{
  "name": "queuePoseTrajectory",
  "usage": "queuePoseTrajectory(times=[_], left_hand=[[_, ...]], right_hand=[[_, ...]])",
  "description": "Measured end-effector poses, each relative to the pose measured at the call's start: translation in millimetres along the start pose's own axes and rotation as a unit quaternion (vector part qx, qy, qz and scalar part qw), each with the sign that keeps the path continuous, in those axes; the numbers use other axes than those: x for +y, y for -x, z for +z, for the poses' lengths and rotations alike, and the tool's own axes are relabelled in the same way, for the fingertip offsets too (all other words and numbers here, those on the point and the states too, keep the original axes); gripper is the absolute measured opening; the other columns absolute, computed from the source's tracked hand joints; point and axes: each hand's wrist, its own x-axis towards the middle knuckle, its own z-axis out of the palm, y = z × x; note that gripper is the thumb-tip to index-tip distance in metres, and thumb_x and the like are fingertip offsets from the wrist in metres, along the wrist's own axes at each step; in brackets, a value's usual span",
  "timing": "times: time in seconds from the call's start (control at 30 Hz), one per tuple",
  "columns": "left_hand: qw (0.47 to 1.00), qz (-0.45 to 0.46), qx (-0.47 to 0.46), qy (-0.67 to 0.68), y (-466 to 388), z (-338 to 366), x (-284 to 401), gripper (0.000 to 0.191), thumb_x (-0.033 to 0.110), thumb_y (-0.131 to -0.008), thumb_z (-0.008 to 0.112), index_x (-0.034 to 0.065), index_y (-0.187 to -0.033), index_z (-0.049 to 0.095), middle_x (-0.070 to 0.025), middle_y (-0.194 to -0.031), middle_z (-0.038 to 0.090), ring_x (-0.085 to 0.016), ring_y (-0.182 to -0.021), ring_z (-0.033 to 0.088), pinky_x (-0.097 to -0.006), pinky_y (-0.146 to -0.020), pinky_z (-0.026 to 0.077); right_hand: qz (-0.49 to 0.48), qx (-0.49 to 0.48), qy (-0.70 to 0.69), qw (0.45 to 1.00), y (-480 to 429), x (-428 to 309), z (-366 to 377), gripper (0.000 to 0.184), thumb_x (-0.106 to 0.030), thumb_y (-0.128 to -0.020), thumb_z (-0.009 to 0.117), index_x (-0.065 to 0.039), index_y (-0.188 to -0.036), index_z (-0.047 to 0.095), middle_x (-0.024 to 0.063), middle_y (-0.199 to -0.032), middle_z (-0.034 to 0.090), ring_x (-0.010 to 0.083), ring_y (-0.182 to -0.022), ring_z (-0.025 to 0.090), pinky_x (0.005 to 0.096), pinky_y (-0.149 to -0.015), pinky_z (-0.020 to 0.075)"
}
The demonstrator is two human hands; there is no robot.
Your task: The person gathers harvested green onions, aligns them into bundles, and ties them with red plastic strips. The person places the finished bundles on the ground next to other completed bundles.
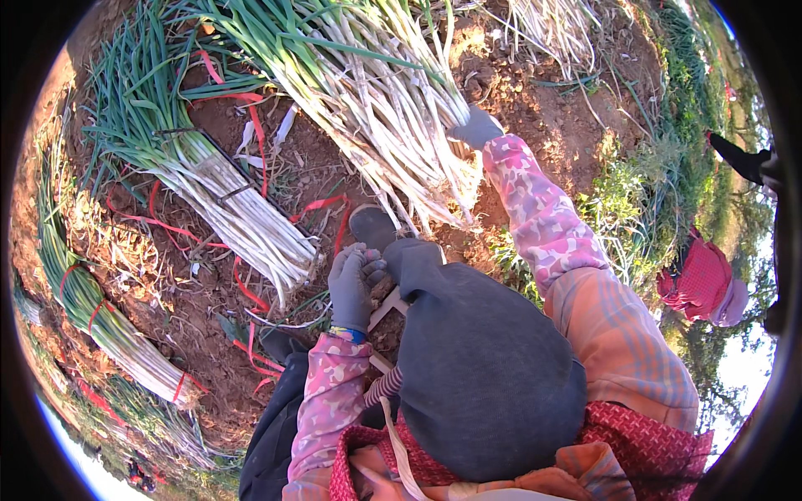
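Note:
My right hand (477,128), in a grey glove, reaches to the right edge of a large loose pile of long green onions (388,106), its fingers against or around the outer stalks; the fingertips are partly hidden. My left hand (355,282), also gloved in grey, is raised near my shoe with curled fingers; whether something small is in it cannot be told. Left of it, a sheaf of green onions (238,210) lies in a thin dark metal frame (235,164) on the soil, roots towards me.
Red plastic ties (258,134) lie scattered over the soil. A bundle of green onions bound with red ties (119,325) lies at the left. More stalks (554,28) lie at the top. Another person in red (702,278) bends among plants at the right.

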Motion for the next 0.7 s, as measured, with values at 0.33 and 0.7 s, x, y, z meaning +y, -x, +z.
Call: queuePoseTrajectory(times=[0.33, 0.7], left_hand=[[0.999, 0.033, 0.017, 0.006, 2.4, -6.4, 20.1, 0.024, 0.017, -0.099, 0.055, 0.0025, -0.118, 0.056, -0.0084, -0.094, 0.065, -0.018, -0.078, 0.065, -0.0275, -0.067, 0.054], [0.991, 0.076, -0.059, -0.089, 10.8, 22.7, 24.8, 0.023, 0.014, -0.099, 0.053, 0.0017, -0.118, 0.057, -0.0086, -0.097, 0.066, -0.016, -0.080, 0.066, -0.0257, -0.069, 0.053]], right_hand=[[-0.104, -0.075, -0.216, 0.968, 39.2, -20.7, -66.9, 0.053, -0.025, -0.073, 0.089, 0.000, -0.115, 0.068, 0.0048, -0.098, 0.071, 0.0151, -0.086, 0.062, 0.0315, -0.080, 0.0478], [-0.055, -0.098, -0.335, 0.935, 44.7, -13.2, -78.2, 0.039, -0.013, -0.078, 0.077, 0.003, -0.111, 0.066, 0.0092, -0.095, 0.070, 0.0185, -0.082, 0.064, 0.0341, -0.074, 0.0502]])
